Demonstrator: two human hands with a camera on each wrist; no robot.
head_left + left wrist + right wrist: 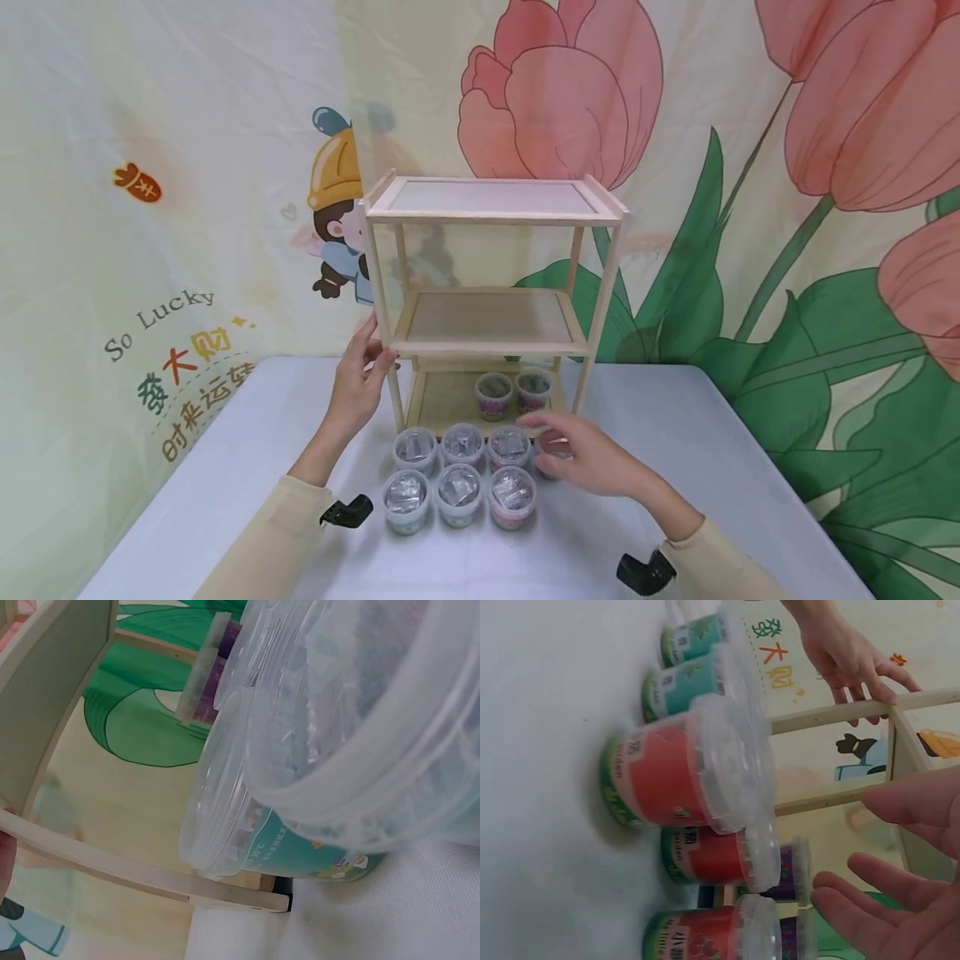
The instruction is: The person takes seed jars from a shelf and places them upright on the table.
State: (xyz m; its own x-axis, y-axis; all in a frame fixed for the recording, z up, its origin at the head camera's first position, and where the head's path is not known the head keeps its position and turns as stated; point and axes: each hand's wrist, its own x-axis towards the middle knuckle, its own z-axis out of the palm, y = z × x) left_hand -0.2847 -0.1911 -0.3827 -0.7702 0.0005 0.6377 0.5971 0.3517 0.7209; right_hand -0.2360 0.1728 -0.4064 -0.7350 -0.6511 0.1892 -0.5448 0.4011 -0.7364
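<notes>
My left hand (pixel 355 385) grips the left front post of a three-tier wooden shelf (pixel 487 347) at its middle tier. In the right wrist view, that hand's fingers bend around the wood. My right hand (pixel 592 454) hovers above the rightmost cup of the rear row, partly covering it; its fingers (pixel 847 900) are spread and hold nothing. Several lidded plastic cups stand in two rows before the shelf, among them a red-labelled cup (pixel 664 776) and a teal-labelled cup (pixel 300 851). Two purple-labelled cups (pixel 494 397) (pixel 533 392) stand side by side on the bottom tier.
The upper tier (pixel 491 198) and the middle tier (pixel 487 317) have raised wooden frames. A white cloth covers the table (pixel 675 517). Behind it hangs a printed backdrop (pixel 247 150) with tulips and cartoon figures. Black wrist devices (pixel 347 512) (pixel 645 573) sit at both sleeves.
</notes>
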